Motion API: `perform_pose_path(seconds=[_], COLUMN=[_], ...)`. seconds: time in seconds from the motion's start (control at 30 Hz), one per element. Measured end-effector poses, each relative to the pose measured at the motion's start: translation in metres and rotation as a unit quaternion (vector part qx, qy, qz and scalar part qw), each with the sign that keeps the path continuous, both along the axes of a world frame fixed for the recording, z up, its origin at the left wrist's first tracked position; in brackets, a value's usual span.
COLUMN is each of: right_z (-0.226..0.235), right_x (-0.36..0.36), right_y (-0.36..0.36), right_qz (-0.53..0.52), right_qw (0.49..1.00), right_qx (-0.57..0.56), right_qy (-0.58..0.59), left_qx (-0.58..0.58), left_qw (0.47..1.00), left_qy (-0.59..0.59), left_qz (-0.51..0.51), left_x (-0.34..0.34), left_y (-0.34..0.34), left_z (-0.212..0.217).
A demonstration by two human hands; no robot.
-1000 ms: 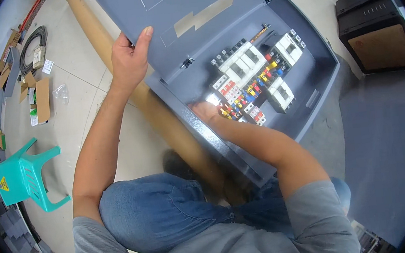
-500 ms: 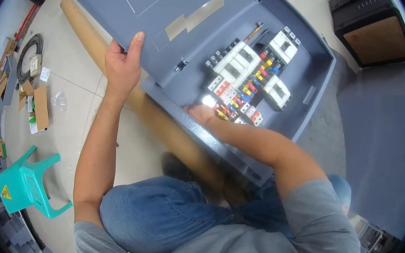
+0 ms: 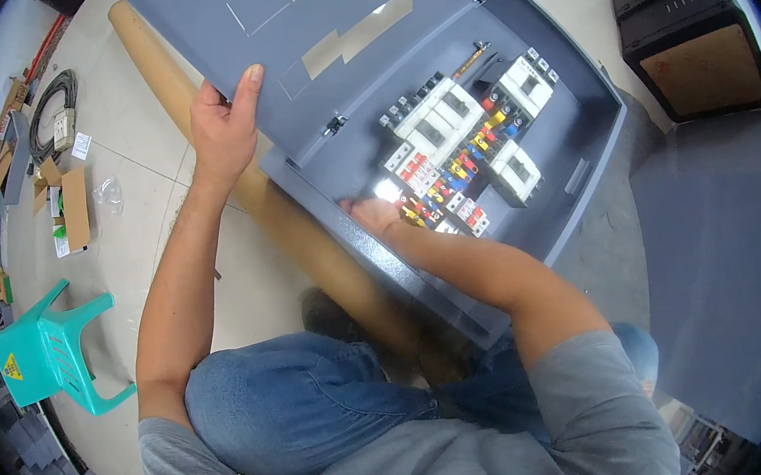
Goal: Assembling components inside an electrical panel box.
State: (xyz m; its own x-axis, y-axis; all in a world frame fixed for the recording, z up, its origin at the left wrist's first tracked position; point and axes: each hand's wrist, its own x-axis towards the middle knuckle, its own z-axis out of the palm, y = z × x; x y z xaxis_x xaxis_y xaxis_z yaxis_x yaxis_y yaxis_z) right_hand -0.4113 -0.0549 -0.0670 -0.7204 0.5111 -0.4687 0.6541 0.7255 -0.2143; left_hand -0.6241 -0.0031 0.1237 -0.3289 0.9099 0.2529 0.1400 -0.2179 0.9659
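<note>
A grey metal electrical box [image 3: 575, 236] lies tilted across my lap, its door [image 3: 286, 43] swung up. My left hand [image 3: 226, 128] grips the door's near-left edge, thumb on the inner face and fingers behind it. Inside the box, my right hand [image 3: 374, 215] is down by the left wall, next to the rows of breakers. Glare and the hand itself hide its fingertips, so whatever it touches does not show. White circuit breakers [image 3: 442, 120] are mounted on the back panel, with red, yellow and blue capped busbars [image 3: 461, 169] between them.
A long brown cardboard tube [image 3: 153, 57] runs along the floor under the box. At the left are a turquoise plastic stool [image 3: 40, 352], an opened carton [image 3: 74, 209] and a coiled cable [image 3: 43, 134]. Dark cabinets [image 3: 689, 38] stand at the right beside a grey panel [image 3: 726, 257].
The view has shifted slightly, so the box sits a little further left in the picture. Both hands keep nearly the same places on the door and inside the box.
</note>
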Motion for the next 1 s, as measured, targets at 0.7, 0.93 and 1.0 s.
perform_pose_path(seconds=[0.7, 0.93, 1.0], right_z=[0.007, 0.0, 0.022], right_x=[-0.004, -0.011, -0.009], right_y=[0.004, 0.005, 0.003], right_qz=[-0.06, -0.089, -0.119], right_qw=[0.997, 0.993, 0.988], right_qx=[-0.045, -0.074, -0.085], right_qy=[0.004, 0.023, 0.04], left_qx=[-0.001, -0.021, -0.016], left_qw=[1.0, 0.996, 0.997], left_qy=[0.018, 0.086, 0.064], left_qz=[0.013, 0.004, 0.04], left_x=[-0.001, -0.006, -0.007], left_y=[-0.002, 0.0, -0.002], left_z=[0.002, -0.002, -0.002])
